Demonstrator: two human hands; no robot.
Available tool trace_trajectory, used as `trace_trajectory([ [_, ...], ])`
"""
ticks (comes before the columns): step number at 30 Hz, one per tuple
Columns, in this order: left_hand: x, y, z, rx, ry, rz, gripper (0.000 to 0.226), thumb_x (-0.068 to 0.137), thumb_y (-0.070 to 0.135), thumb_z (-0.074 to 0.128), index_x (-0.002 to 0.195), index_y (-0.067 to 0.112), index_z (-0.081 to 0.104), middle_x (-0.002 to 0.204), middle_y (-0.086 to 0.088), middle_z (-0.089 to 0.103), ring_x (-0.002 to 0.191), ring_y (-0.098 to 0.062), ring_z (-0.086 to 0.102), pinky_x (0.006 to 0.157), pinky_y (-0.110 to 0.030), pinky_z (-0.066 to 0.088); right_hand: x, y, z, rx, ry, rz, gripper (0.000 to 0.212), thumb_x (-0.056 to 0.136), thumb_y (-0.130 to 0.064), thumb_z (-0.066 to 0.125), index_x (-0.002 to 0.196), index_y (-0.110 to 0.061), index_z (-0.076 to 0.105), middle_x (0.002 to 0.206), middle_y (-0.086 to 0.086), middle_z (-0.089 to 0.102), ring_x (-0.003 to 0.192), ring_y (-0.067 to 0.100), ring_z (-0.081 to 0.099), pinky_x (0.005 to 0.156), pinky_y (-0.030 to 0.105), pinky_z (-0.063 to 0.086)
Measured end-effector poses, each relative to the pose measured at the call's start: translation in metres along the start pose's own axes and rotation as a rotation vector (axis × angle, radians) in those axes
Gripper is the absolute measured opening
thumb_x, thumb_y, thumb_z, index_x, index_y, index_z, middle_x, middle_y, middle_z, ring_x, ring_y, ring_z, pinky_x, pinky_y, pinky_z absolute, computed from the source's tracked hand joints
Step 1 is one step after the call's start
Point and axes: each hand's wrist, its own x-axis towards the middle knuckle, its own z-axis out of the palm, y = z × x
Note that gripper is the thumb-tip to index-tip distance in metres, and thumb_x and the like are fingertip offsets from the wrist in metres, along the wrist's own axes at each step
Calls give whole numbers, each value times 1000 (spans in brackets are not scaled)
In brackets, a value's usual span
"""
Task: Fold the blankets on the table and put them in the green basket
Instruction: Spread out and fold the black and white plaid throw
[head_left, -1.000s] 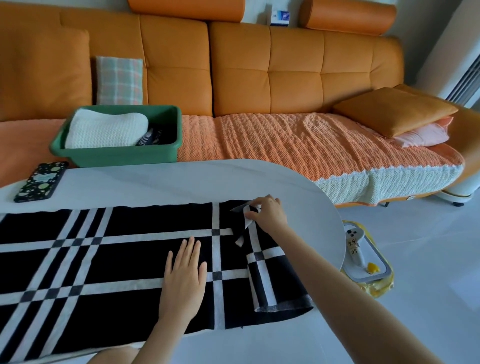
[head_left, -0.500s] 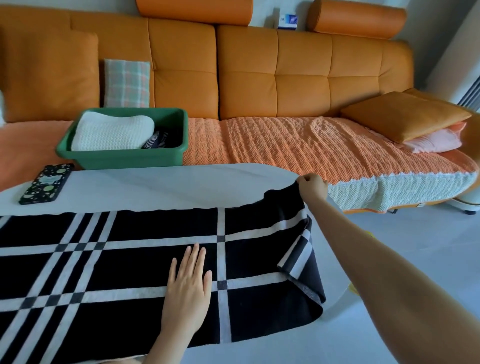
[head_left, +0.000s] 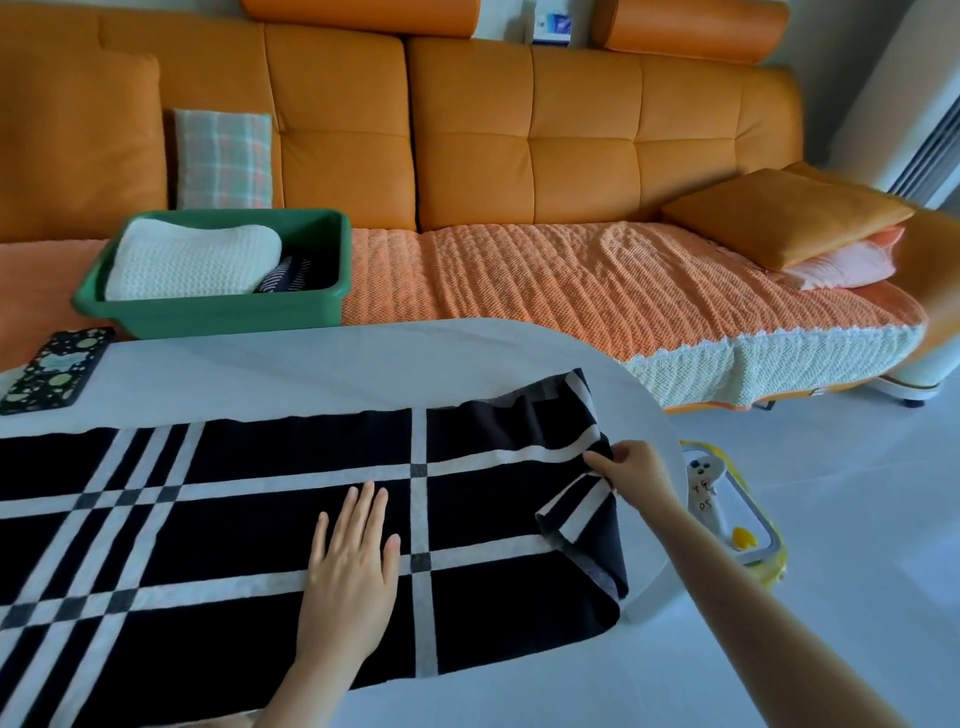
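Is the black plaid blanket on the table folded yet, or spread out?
Spread: the blanket lies flat on the table, only its right end bunched where the right hand pinches it.

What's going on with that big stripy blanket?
A person is folding a black-and-white blanket spread across the white table. The left hand lies flat on it, pressing it down. The right hand pinches the blanket's right end, which is bunched and partly turned over. Behind the table, the green basket sits on the sofa, with a white knitted blanket and a dark striped cloth inside.
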Motion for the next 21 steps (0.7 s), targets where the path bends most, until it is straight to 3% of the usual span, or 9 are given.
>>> trace_trajectory([
  [3,0,-1,0,10,-2,4,62,97,45,6,143,11,32,150,-2,29,139,-16,24,114,-33,3,4,10,-12,73,42,38,52,86,-11,63,46,-13,31,42,2,29,43,17,29,49,26,20],
  [6,1,1,0,15,-4,0,63,97,46,5,143,11,31,150,-2,29,139,-17,24,114,-34,5,9,18,-27,142,61,96,40,87,-4,58,49,-6,45,46,4,36,51,19,37,56,31,33],
  [9,1,-1,2,30,-7,-3,63,97,46,4,143,12,30,150,-2,28,139,-16,23,114,-35,6,13,19,-48,161,73,130,21,89,3,51,77,1,68,63,12,57,56,24,53,52,28,49],
  [11,1,-1,1,33,-6,-4,63,97,45,6,142,11,32,149,-3,30,139,-17,25,113,-36,8,11,20,-56,233,38,172,21,90,8,45,96,-2,62,71,17,62,59,27,57,50,25,55],
  [12,1,0,0,33,-5,-4,62,97,45,7,142,10,33,149,-3,32,138,-17,27,113,-36,10,11,25,-58,253,29,181,22,90,9,45,104,-1,58,76,19,63,63,27,58,56,30,57],
  [14,1,1,-1,33,-6,-5,61,97,44,10,141,9,34,148,-4,33,137,-18,30,112,-37,12,8,30,-59,140,82,113,23,89,0,54,111,2,60,91,17,65,76,26,59,75,41,53],
  [15,1,1,-1,35,-6,-5,60,97,43,12,141,9,34,148,-4,33,136,-18,30,112,-36,11,3,29,-59,79,109,55,22,89,-8,59,110,-3,64,95,11,66,83,23,59,80,40,50],
  [18,2,0,0,42,-14,-5,59,96,41,16,142,10,33,149,-4,31,138,-17,27,114,-33,4,-23,12,-50,31,94,-170,16,88,-29,63,100,-21,68,97,-5,64,93,15,56,81,33,46],
  [21,1,0,1,38,-7,-6,59,95,41,17,142,10,34,149,-3,31,138,-16,26,114,-34,5,-45,10,-32,-154,-95,-316,23,82,-32,70,103,-24,67,95,-10,56,96,10,43,81,26,35],
])
